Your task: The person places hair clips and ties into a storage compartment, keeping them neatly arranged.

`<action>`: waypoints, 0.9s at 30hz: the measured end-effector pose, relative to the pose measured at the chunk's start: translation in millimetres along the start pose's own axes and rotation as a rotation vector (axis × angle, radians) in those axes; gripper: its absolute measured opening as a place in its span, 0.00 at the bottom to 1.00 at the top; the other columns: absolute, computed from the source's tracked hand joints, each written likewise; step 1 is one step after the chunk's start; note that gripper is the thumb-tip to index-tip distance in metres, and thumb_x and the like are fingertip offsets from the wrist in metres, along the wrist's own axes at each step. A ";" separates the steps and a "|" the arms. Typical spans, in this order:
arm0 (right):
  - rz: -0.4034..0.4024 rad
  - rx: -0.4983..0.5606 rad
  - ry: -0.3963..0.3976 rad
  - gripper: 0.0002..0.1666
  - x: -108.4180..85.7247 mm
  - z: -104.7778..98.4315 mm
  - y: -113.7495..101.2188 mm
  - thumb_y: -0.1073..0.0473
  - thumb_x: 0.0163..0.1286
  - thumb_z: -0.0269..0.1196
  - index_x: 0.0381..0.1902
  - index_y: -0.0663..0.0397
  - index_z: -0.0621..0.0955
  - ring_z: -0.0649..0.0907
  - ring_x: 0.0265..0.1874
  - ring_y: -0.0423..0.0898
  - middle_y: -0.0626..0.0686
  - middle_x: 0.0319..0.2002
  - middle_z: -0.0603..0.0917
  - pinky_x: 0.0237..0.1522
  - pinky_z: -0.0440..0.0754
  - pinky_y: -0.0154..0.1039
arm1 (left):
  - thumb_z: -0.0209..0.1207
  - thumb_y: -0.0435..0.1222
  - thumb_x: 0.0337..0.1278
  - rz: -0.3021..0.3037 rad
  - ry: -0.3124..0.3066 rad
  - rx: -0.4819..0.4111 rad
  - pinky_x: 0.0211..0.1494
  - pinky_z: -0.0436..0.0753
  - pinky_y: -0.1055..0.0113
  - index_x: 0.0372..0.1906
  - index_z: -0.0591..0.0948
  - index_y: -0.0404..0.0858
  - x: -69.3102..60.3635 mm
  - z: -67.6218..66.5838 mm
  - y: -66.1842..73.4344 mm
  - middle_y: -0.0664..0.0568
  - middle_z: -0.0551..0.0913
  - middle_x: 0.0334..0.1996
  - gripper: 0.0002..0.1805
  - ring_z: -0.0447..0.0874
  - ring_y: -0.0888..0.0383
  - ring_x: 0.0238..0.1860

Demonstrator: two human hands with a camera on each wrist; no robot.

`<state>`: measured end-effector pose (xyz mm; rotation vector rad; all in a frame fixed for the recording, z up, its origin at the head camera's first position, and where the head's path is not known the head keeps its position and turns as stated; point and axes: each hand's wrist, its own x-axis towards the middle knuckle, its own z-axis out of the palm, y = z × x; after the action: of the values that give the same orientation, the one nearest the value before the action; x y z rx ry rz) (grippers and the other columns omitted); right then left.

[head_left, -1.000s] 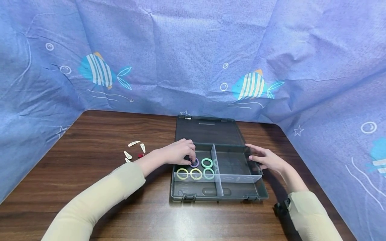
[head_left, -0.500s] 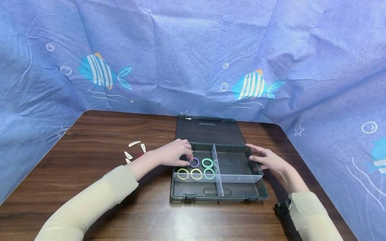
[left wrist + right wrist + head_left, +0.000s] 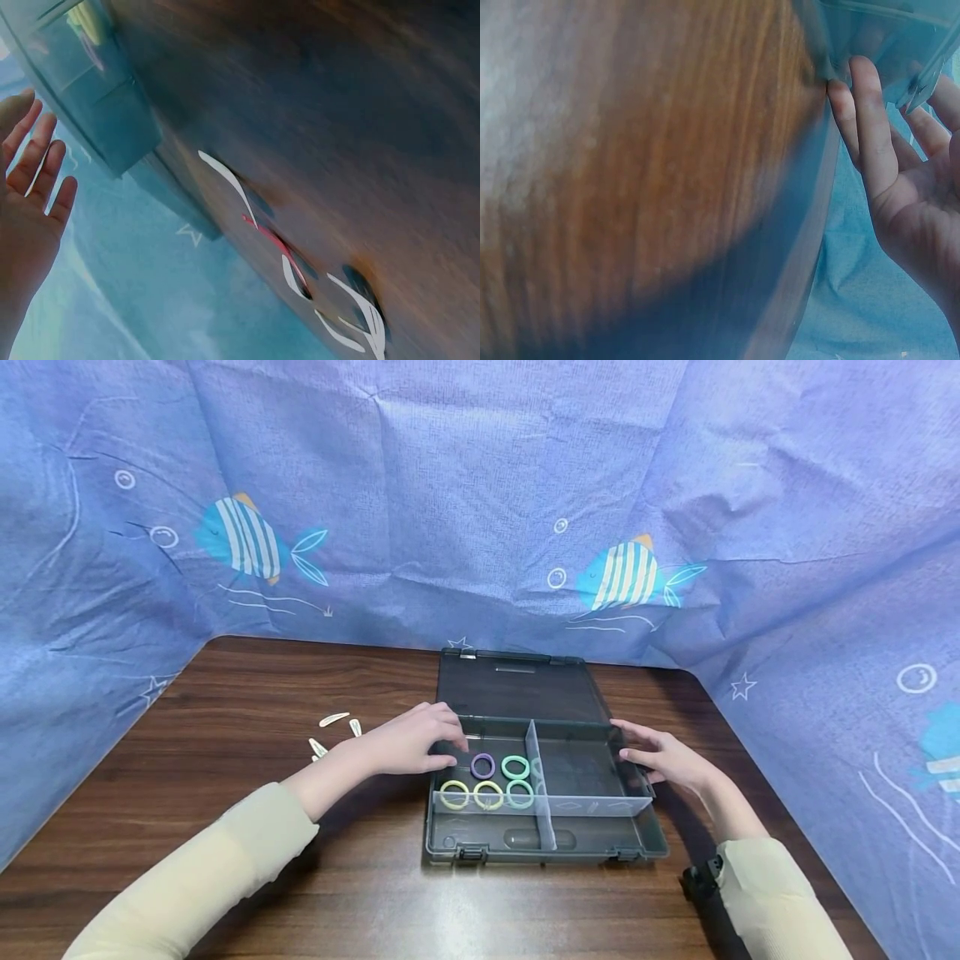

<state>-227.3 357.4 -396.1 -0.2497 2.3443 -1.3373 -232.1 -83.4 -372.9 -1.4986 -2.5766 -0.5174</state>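
A dark translucent storage box (image 3: 592, 837) lies with its lid (image 3: 517, 689) folded back. In its left compartment are a purple hair tie (image 3: 482, 767), two green hair ties (image 3: 515, 767) and two yellow hair ties (image 3: 488, 796). My left hand (image 3: 412, 741) hovers at the box's left wall, fingers loosely bent and holding nothing; the left wrist view shows its bare palm. At the box's right wall, my right hand (image 3: 667, 756) grips the edge, thumb over the rim. Its other fingers (image 3: 871, 120) lie along the outside.
Several white snap hair clips (image 3: 333, 718) and a red clip (image 3: 281, 251) lie on the wooden table (image 3: 247, 693), left of the box. Clear dividers (image 3: 600, 805) split the box into compartments. A blue fish-print cloth (image 3: 465, 510) hangs behind the table.
My left hand has drawn back leftward from the purple hair tie, which is now fully visible in the compartment. The left forearm now covers the red clip in the head view. My right hand stays put.
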 end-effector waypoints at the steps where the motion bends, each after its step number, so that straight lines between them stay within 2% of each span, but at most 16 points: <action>1: -0.001 -0.003 0.001 0.36 -0.1 0.1 -0.2 0.55 0.71 0.55 0.73 0.45 0.56 0.70 0.60 0.63 0.69 0.70 0.50 0.43 0.81 0.51 | 0.65 0.38 0.51 0.002 0.008 -0.003 0.49 0.70 0.59 0.40 0.84 0.44 -1.6 -1.4 -0.2 0.60 0.81 0.37 0.09 0.73 0.58 0.48; 8: -0.005 0.005 -0.003 0.37 0.5 -0.1 0.8 0.53 0.70 0.56 0.73 0.45 0.55 0.71 0.60 0.63 0.69 0.70 0.50 0.42 0.81 0.50 | 0.65 0.38 0.50 -0.025 0.038 0.003 0.51 0.70 0.58 0.40 0.84 0.46 -15.6 -11.4 -3.0 0.60 0.81 0.38 0.09 0.74 0.58 0.49; 15: -0.007 0.019 -0.006 0.38 0.4 -1.1 2.1 0.53 0.70 0.56 0.73 0.45 0.55 0.71 0.60 0.63 0.69 0.70 0.50 0.42 0.82 0.50 | 0.66 0.37 0.48 -0.053 0.084 0.007 0.51 0.70 0.56 0.40 0.84 0.45 -34.3 -16.6 -12.6 0.59 0.81 0.38 0.11 0.74 0.57 0.48; 27: -0.005 -0.007 -0.006 0.37 0.1 -1.1 1.4 0.52 0.71 0.56 0.74 0.44 0.55 0.69 0.61 0.64 0.69 0.70 0.49 0.43 0.81 0.51 | 0.67 0.37 0.48 -0.089 0.091 0.001 0.51 0.70 0.52 0.41 0.84 0.46 -60.3 -19.6 -26.5 0.60 0.82 0.38 0.12 0.74 0.57 0.48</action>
<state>-227.8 358.9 -396.9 -0.2622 2.3452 -1.3294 -225.9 -151.8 -376.8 -1.3326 -2.5817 -0.5801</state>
